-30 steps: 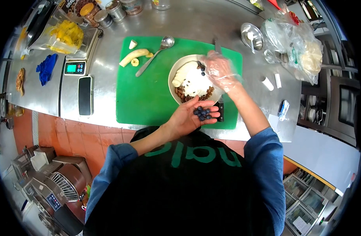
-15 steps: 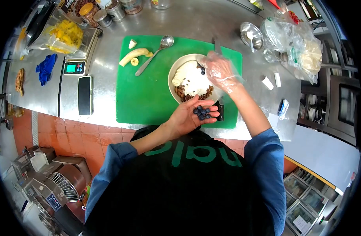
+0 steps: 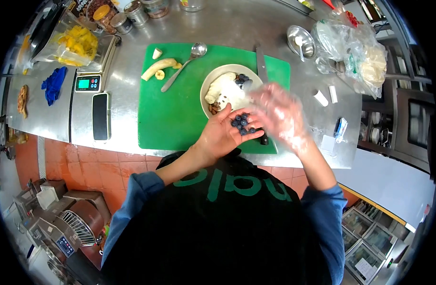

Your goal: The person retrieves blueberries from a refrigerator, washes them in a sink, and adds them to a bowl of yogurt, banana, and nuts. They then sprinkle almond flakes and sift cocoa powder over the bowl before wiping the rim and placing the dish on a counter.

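Your left hand [image 3: 221, 135] is palm up in front of the bowl [image 3: 203, 95], fingers spread apart and pointing right, with blueberries [image 3: 241, 122] resting on the palm and fingers. Your right hand [image 3: 282, 114], in a clear plastic glove, reaches in from the right, back of the hand up, its fingers pointing toward the bowl's right side, just beside your left fingertips. It is blurred, so you cannot tell whether its fingers are apart or together, or whether they hold a berry.

Your hands cover the bowl's lower right part and the middle of the knife [image 3: 261, 66]; only its blade and the end of its black handle show. The jars [image 3: 135, 13] at the top are partly cut off.

You have 1 food bowl on the green board [image 3: 170, 118], holding white cream [image 3: 223, 90], brown nuts [image 3: 213, 108] and a small cluster of blueberries near its far rim. The palm's berries overlap too much for an exact count. On the board lie 1 spoon [image 3: 189, 59], 1 knife and 1 long banana piece [image 3: 160, 67] with smaller bits near it. To the right stands 1 metal bowl [image 3: 290, 35].
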A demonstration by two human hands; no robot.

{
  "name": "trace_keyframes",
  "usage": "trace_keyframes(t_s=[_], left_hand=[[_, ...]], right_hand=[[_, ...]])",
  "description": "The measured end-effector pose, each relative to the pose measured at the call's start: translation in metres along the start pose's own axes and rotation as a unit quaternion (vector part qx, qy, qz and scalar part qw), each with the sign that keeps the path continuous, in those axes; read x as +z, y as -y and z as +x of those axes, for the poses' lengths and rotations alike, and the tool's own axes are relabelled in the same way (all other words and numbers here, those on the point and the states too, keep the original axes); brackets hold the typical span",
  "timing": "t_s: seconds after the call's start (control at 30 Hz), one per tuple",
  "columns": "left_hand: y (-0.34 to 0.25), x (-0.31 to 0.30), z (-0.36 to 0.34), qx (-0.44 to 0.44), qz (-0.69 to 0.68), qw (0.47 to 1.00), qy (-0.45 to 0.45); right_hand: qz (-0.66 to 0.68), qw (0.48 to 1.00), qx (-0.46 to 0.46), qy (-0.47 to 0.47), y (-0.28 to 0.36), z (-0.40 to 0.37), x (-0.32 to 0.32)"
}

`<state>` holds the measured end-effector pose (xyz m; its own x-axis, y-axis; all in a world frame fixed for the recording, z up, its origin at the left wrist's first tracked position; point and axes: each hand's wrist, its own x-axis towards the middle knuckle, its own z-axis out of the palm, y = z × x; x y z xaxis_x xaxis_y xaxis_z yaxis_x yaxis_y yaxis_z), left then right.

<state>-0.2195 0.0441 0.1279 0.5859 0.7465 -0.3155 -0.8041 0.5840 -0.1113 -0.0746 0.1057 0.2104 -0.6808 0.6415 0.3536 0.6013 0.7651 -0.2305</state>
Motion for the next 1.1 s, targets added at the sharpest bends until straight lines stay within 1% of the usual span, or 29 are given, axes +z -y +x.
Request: trace_keyframes(t_s=[0.07,0.1,0.13,0.17,0.23,0.3,0.37,0.43,0.5,0.57,0.6,0.67,0.7,0.73,0.77,0.8,0.83,0.87,0.9,0.93,1.0,1.03,1.07,1.1], left_hand=[[0.003,0.001,0.005,0.002,-0.045,0.998,-0.038],[0.005,-0.022,0.015,-0.014,-0.047,0.999,0.011],[0.008,-0.024,0.016,-0.021,-0.045,0.999,0.009],[0.012,-0.026,0.017,-0.026,-0.01,1.0,-0.005],[0.016,-0.024,0.018,-0.033,0.042,0.998,-0.027],[0.021,-0.019,0.017,-0.028,0.029,0.999,-0.014],[0.025,-0.02,0.018,-0.022,0.015,1.0,-0.001],[0.027,-0.029,0.021,-0.029,0.024,0.999,-0.031],[0.026,-0.034,0.022,-0.043,0.023,0.998,-0.04],[0.028,-0.034,0.023,-0.057,0.02,0.997,-0.049],[0.031,-0.033,0.023,-0.053,0.028,0.997,-0.046],[0.031,-0.034,0.022,-0.046,0.035,0.997,-0.044],[0.029,-0.035,0.022,-0.068,0.034,0.996,-0.036],[0.028,-0.034,0.021,-0.091,0.033,0.995,-0.028],[0.029,-0.032,0.021,-0.089,0.032,0.995,-0.028],[0.03,-0.028,0.02,-0.068,0.047,0.994,-0.067],[0.03,-0.026,0.019,-0.048,0.062,0.991,-0.105],[0.029,-0.03,0.02,-0.046,0.06,0.992,-0.105],[0.027,-0.039,0.022,-0.07,0.078,0.99,-0.097],[0.026,-0.043,0.023,-0.095,0.097,0.987,-0.087],[0.027,-0.041,0.022,-0.089,0.099,0.987,-0.094],[0.027,-0.04,0.022,-0.083,0.102,0.986,-0.101],[0.026,-0.042,0.022,-0.082,0.102,0.986,-0.101],[0.025,-0.044,0.022,-0.083,0.101,0.988,-0.082]], right_hand=[[-0.007,0.992,-0.011,0.127,0.018,-0.014,-0.013],[-0.008,0.992,-0.004,0.126,0.023,-0.018,-0.015],[-0.025,0.988,0.01,0.154,0.027,-0.021,-0.017],[-0.04,0.982,0.025,0.181,0.03,-0.024,-0.018],[-0.045,0.982,0.042,0.179,0.029,-0.041,-0.008],[-0.048,0.982,0.055,0.175,0.028,-0.048,-0.004],[-0.053,0.973,0.099,0.201,0.028,-0.049,-0.004],[-0.042,0.974,0.1,0.199,0.031,-0.053,-0.005],[-0.03,0.974,0.102,0.198,0.03,-0.058,-0.004],[0.024,0.985,0.075,0.156,0.027,-0.064,0.001],[0.025,0.984,0.075,0.157,0.029,-0.064,0.001],[-0.002,0.977,0.09,0.196,0.032,-0.061,0.002],[-0.002,0.977,0.088,0.196,0.031,-0.061,0.003],[0.029,0.98,0.086,0.178,0.029,-0.061,0.003],[0.061,0.982,0.083,0.161,0.027,-0.061,0.004],[0.062,0.982,0.08,0.162,0.025,-0.059,0.003],[0.061,0.99,0.059,0.109,0.023,-0.058,0.002],[0.06,0.996,0.037,0.055,0.02,-0.057,0.001],[-0.003,0.995,0.039,0.094,0.01,-0.053,0.001],[-0.003,0.995,0.038,0.094,0.001,-0.048,0.007],[0.011,0.974,0.209,0.084,-0.02,-0.042,0.025],[0.011,0.974,0.21,0.084,-0.032,-0.042,0.037],[0.0,0.979,0.194,0.054,-0.045,-0.042,0.051],[-0.01,0.984,0.178,0.024,-0.055,-0.04,0.062]])
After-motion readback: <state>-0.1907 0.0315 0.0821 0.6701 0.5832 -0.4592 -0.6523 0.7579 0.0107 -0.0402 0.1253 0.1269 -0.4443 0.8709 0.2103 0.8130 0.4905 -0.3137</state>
